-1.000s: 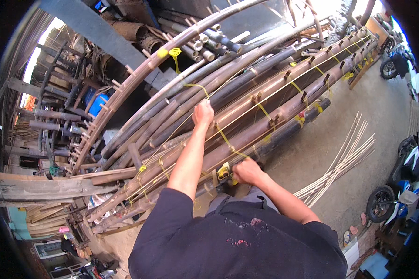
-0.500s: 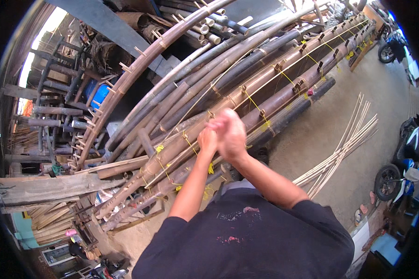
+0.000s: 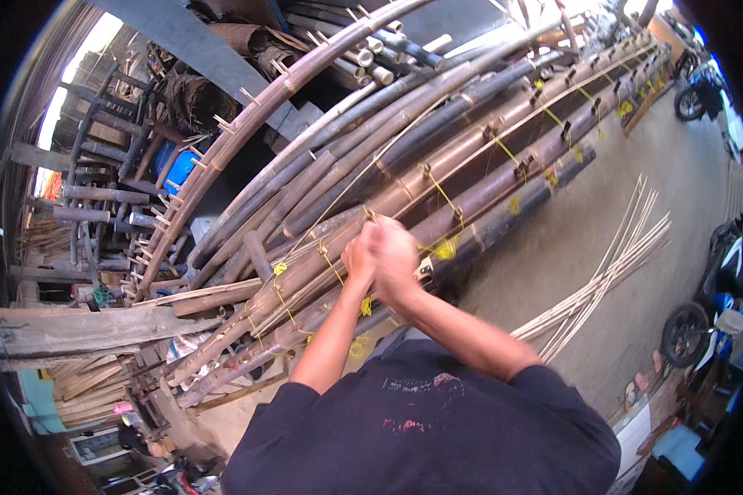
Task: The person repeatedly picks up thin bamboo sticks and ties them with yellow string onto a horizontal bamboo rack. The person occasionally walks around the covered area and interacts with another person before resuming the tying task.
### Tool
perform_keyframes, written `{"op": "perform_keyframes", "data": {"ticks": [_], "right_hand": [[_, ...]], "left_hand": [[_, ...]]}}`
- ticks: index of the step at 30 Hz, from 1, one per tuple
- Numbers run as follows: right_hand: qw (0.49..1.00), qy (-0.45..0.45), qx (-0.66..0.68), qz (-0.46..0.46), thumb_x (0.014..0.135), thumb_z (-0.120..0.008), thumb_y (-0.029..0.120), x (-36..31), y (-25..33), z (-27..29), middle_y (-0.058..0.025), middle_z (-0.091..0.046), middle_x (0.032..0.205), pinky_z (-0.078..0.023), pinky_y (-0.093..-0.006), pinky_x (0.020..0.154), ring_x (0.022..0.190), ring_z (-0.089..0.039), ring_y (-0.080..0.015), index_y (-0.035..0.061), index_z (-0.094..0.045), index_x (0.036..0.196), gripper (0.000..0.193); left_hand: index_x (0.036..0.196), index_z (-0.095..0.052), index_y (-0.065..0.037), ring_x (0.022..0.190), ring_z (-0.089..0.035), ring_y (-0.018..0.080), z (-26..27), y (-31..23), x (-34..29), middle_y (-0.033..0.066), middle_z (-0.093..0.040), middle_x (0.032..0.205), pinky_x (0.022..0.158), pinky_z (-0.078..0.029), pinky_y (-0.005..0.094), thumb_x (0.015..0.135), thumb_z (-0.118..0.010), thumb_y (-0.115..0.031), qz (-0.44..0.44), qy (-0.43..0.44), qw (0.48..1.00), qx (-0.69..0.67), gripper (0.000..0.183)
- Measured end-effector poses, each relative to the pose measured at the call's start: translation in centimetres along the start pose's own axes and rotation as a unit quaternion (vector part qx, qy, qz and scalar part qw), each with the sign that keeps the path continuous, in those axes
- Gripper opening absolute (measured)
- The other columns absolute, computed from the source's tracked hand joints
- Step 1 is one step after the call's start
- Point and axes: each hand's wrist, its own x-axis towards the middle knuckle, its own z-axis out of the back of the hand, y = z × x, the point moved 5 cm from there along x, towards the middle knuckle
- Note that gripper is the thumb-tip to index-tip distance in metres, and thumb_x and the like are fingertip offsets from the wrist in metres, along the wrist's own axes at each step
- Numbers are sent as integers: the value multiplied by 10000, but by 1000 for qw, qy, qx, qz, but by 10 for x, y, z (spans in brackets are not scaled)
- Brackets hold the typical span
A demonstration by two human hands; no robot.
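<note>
Both my hands meet over a long brown bamboo pole [image 3: 458, 136] that runs from near left to far right. My left hand [image 3: 358, 257] is closed, its fingertips partly hidden by the other hand. Pressed beside it, my right hand [image 3: 396, 252] is curled and blurred; what the two grip cannot be made out. A small peg stands up from the pole just beyond my fingers. Yellow cord [image 3: 439, 190] spans between this pole and a second, darker bamboo pole [image 3: 495, 183], tied at pegs. A loose clump of yellow cord [image 3: 446, 248] hangs to the right of my hands.
More bamboo poles [image 3: 363, 148] lie stacked beyond, with a curved pegged pole [image 3: 223, 148] at the left. Thin bamboo strips [image 3: 594, 280] lie on the concrete floor at right. Motorbikes [image 3: 689, 330] stand along the right edge. A wooden beam [image 3: 66, 334] juts in at left.
My joined hands have shifted slightly left and nearer, and my right hand has curled closer around. The clump of yellow cord beside them has come into sight.
</note>
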Motion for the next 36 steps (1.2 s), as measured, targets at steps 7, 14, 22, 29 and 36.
{"op": "perform_keyframes", "data": {"ticks": [7, 14, 22, 29, 36], "right_hand": [[541, 537, -646, 22, 960, -440, 332, 84, -44, -104, -169, -700, 941, -517, -434, 804, 914, -674, -340, 84, -695, 1006, 359], [216, 315, -919, -101, 895, -545, 328, 143, -28, -36, -197, -657, 1211, -467, -516, 924, 1124, -643, -302, 17, -680, 1180, 443], [770, 270, -510, -273, 968, -528, 466, 141, -13, -34, -94, -581, 654, -480, -359, 718, 671, -558, -193, -4, -641, 782, 518], [555, 503, -649, -135, 912, -598, 281, -46, 45, 40, -205, -594, 656, -469, -459, 605, 597, -591, -345, 25, -629, 747, 306], [571, 419, -699, -96, 905, -543, 298, -70, 17, 66, -235, -641, 729, -499, -533, 685, 710, -633, -437, 22, -651, 783, 322]], "left_hand": [[1111, -672, -122, 978, -648, 417, -7, 16, 6, 218, -687, 1030, 820, -500, 512, 935, -537, -366, 81, 63, 991, -83, 329], [1081, -680, -173, 930, -651, 432, 9, -1, 3, 201, -699, 971, 803, -490, 533, 983, -501, -378, 116, 65, 987, -89, 290], [1059, -684, -140, 916, -660, 417, 2, 2, 1, 182, -707, 924, 789, -490, 507, 986, -475, -400, 102, 41, 990, -83, 341], [1026, -668, -177, 880, -644, 435, -2, 2, 4, 189, -685, 877, 749, -489, 526, 978, -486, -422, 135, 56, 984, -103, 309], [1014, -685, -32, 767, -670, 195, 42, -26, 68, 101, -720, 876, 691, -506, 353, 996, -547, -224, 36, 2, 938, -345, 237]]}}
